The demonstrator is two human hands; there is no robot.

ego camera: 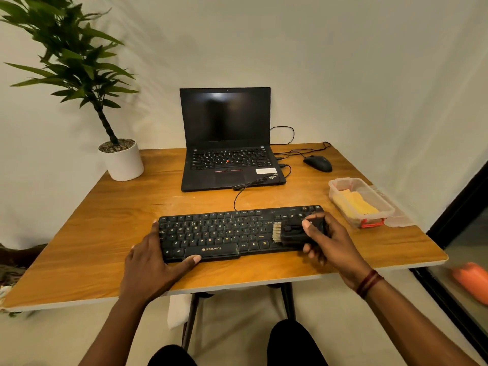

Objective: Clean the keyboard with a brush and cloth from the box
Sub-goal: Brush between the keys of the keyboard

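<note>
Left hand [155, 260] spread flat, bracing the left corner of the black plastic keyboard [224, 233] on the wooden counter [105, 233]. Right hand [330, 241] curled round a black block brush [293, 235], tan bristles on keys right of centre. Yellow folded cloth [353, 204] waits in the clear plastic box [385, 207], far right. Risk: a hard stroke skids the keyboard or lifts a keycap.

The keyboard [211, 231] carries the brand "ZEBRONICS" in pale print on its space bar [211, 249]. Its keys show yellowish letters, with Q, W, E, R, T, Y legible, and "Alt". The white sticker [266, 170] on the laptop [227, 154] is too small to read.
</note>
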